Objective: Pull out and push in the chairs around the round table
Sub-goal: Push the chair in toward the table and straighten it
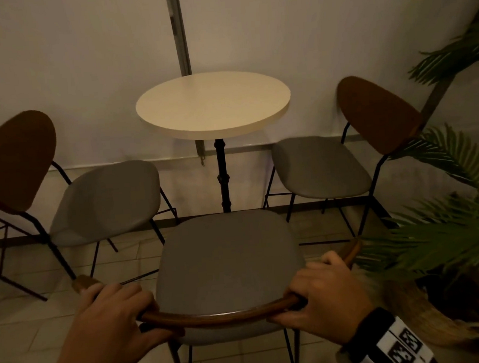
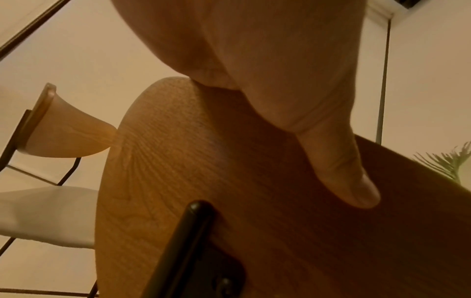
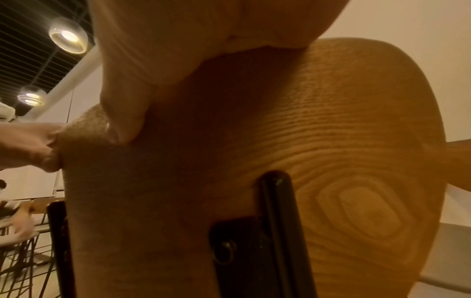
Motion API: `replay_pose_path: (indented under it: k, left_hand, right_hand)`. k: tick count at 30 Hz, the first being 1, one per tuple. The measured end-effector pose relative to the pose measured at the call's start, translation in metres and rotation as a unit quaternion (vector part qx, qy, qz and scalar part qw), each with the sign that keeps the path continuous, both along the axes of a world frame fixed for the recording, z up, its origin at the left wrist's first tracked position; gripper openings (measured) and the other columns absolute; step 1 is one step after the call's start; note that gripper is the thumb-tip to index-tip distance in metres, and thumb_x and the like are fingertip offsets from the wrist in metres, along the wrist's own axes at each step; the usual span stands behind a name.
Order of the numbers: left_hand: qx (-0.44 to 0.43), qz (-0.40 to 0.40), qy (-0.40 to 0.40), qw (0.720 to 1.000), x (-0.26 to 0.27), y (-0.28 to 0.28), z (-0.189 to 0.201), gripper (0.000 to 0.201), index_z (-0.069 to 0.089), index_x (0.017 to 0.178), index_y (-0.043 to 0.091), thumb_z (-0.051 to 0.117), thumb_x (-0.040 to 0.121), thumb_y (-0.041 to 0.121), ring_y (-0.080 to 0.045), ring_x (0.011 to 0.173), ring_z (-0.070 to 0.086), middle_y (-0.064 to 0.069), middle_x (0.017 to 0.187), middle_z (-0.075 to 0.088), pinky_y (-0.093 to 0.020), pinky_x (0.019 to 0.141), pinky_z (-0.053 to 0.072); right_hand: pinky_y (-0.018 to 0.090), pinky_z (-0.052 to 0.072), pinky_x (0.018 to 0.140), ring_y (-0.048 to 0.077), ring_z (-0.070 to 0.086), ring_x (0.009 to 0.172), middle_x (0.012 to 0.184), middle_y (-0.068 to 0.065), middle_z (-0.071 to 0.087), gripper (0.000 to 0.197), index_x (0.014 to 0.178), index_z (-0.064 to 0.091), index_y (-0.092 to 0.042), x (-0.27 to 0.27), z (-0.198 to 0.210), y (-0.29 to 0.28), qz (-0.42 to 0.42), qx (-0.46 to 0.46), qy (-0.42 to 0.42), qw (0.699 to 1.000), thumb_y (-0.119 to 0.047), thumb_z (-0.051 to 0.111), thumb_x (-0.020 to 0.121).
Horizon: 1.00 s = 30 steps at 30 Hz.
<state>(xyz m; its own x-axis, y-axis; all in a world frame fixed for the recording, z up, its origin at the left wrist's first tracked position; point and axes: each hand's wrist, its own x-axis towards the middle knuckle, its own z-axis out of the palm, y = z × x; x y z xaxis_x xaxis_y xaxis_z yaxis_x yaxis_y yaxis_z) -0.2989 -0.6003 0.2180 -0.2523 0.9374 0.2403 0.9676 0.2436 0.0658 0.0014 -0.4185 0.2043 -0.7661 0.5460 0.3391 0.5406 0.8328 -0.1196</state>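
Note:
A round cream table (image 1: 213,105) on a black post stands by the wall. The near chair has a grey seat (image 1: 230,264) and a curved wooden backrest (image 1: 219,316) right in front of me. My left hand (image 1: 114,317) grips the backrest's left part, fingers over the top, thumb behind. My right hand (image 1: 323,297) grips its right part the same way. In the left wrist view the thumb (image 2: 339,161) lies on the backrest's rear face (image 2: 178,161). The right wrist view shows that hand (image 3: 153,60) on the wood (image 3: 331,121). The seat's front edge sits short of the table.
Two more chairs flank the table: one on the left (image 1: 103,202), one on the right (image 1: 319,167), both with brown backs. A potted palm (image 1: 449,237) crowds the right side near my right wrist. The wall (image 1: 82,64) is close behind the table. Tiled floor (image 1: 44,322) lies below.

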Motion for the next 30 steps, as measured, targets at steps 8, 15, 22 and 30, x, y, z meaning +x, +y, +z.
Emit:
replay_pose_path:
  k: [8,15,22,30]
  left_hand:
    - [-0.017,-0.005,0.026,0.999,-0.013,0.013,0.007,0.059,0.058,0.065,0.042,0.032,0.072,0.094,-0.005,0.067,0.046,0.025,0.068,0.048,-0.036,0.079,0.041]
    - [-0.023,-0.004,0.018,1.000,0.005,-0.011,-0.002,0.046,0.059,0.066,0.042,0.048,0.065,0.087,-0.003,0.067,0.046,0.025,0.068,0.049,-0.031,0.082,0.036]
    - [0.028,-0.041,-0.050,0.997,-0.004,-0.032,-0.009,0.048,0.070,0.107,0.037,0.060,0.076,0.073,-0.007,0.108,0.059,0.016,0.111,0.067,-0.050,0.106,0.047]
    - [0.096,-0.063,-0.176,0.978,-0.137,-0.099,-0.051,0.041,0.071,0.120,0.031,0.068,0.083,0.047,0.000,0.121,0.055,0.013,0.127,0.065,-0.024,0.094,0.051]
  right_hand:
    - [0.033,0.035,0.065,0.005,0.046,0.053,0.053,-0.016,0.055,0.054,0.056,0.060,-0.031,-0.016,0.012,0.012,-0.002,0.012,-0.031,0.999,-0.081,0.053,0.074]
    - [0.034,0.036,0.062,0.003,0.047,0.052,0.050,-0.017,0.054,0.064,0.053,0.061,-0.031,0.001,0.007,-0.009,0.011,-0.003,-0.001,1.000,-0.086,0.041,0.078]
    - [0.027,0.037,0.081,-0.010,0.054,0.085,0.081,-0.032,0.062,0.058,0.083,0.068,-0.047,-0.030,0.040,-0.033,0.004,-0.092,-0.103,0.990,-0.092,0.033,0.074]
    - [0.015,0.042,0.078,-0.007,0.059,0.083,0.081,-0.026,0.062,0.017,0.077,0.069,-0.045,-0.205,0.051,-0.156,0.156,-0.085,0.086,0.980,-0.051,0.061,0.091]
